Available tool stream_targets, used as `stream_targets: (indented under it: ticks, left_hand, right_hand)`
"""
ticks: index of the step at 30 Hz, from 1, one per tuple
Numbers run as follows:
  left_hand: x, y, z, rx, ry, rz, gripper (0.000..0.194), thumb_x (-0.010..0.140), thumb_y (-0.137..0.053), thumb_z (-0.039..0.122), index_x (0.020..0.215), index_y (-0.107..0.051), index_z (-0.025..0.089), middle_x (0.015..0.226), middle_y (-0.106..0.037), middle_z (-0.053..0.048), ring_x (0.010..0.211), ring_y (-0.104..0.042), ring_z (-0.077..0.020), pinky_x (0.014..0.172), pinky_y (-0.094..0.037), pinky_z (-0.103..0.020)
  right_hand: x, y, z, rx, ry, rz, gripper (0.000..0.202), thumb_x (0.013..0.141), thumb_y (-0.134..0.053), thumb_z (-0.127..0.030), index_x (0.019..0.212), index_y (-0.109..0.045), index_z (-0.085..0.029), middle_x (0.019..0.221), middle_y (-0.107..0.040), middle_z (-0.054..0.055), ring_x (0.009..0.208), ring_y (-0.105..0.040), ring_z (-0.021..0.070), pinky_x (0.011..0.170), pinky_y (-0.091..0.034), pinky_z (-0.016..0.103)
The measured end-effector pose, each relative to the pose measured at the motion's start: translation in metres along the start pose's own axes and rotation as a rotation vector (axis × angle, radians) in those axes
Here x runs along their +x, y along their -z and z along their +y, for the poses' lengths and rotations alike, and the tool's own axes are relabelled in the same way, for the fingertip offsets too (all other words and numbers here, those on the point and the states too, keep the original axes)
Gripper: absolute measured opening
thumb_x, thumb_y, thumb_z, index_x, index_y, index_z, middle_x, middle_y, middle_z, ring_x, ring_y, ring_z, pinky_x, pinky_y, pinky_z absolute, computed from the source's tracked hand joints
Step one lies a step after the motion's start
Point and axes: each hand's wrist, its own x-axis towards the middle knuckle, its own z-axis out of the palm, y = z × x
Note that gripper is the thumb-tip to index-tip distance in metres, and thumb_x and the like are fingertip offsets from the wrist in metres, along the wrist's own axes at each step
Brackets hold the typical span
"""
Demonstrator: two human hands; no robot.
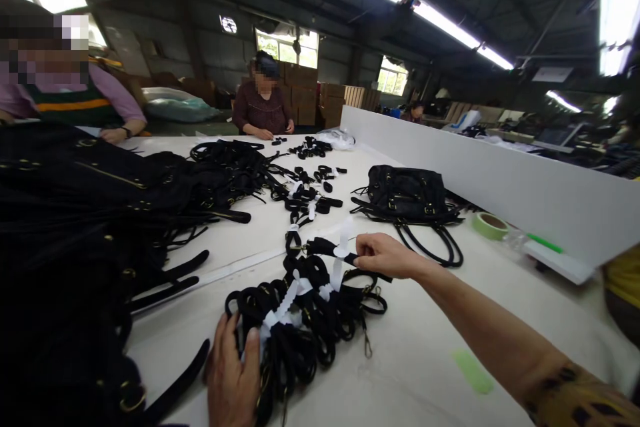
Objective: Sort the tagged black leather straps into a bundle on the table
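My right hand (387, 255) is closed with its fingertips on a rolled black strap (323, 246). A white paper band (343, 240) wraps that strap and stands up beside my fingers. Below it lies a row of coiled black straps (295, 353) with small brass-coloured clasps, bound by white strips (285, 307). My left hand (233, 367) rests against the left end of this row, its thumb and fingers apart. Part of the left fingers is hidden behind the coils.
Black bags with buckles (100, 213) are heaped along the left. A finished-looking black handbag (407, 193) stands right of centre, near green tape (490, 225) and a white partition (475, 153). More small strap loops (313, 197) lie beyond. Two people sit across the table.
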Motion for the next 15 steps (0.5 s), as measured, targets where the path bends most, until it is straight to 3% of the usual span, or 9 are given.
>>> stream_targets:
  ticks: [4,9,12,15]
  left_hand:
    - [0.002,0.000,-0.005,0.013,-0.013,-0.032,0.074,0.089,-0.025,0.065,0.137,-0.042,0.011,0.148,-0.034,-0.016,0.139,-0.028,-0.0278,0.118,-0.022,-0.047]
    - [0.002,0.001,-0.009,-0.001,-0.016,-0.017,0.073,0.089,-0.025,0.065,0.136,-0.042,0.012,0.148,-0.034,-0.014,0.139,-0.029,-0.0277,0.117,-0.023,-0.046]
    - [0.000,0.001,-0.003,-0.005,-0.020,0.008,0.069,0.091,-0.026,0.063,0.135,-0.043,0.013,0.147,-0.036,-0.013,0.138,-0.030,-0.0270,0.117,-0.025,-0.043]
    - [-0.003,0.000,0.005,-0.004,-0.032,0.051,0.064,0.093,-0.026,0.058,0.134,-0.045,0.012,0.145,-0.039,-0.013,0.137,-0.032,-0.0259,0.117,-0.025,-0.040]
  right_hand:
    - [-0.021,-0.027,0.006,0.012,-0.085,0.111,0.015,0.083,-0.056,-0.033,0.087,-0.054,-0.019,0.076,-0.058,-0.001,0.067,-0.049,0.0120,0.057,-0.030,0.023]
    - [-0.030,-0.073,-0.001,-0.047,0.029,0.019,0.030,0.085,-0.058,-0.049,0.093,-0.060,-0.020,0.095,-0.063,0.003,0.082,-0.055,0.0172,0.062,-0.031,0.025]
    - [-0.016,-0.061,0.001,-0.180,0.044,-0.022,0.046,0.093,-0.041,-0.061,0.086,-0.062,-0.020,0.087,-0.065,0.003,0.076,-0.056,0.0176,0.058,-0.028,0.025]
    - [0.025,-0.031,0.006,-0.305,0.021,0.043,0.052,0.099,-0.029,-0.056,0.078,-0.060,-0.019,0.075,-0.063,0.003,0.069,-0.055,0.0163,0.054,-0.025,0.026]
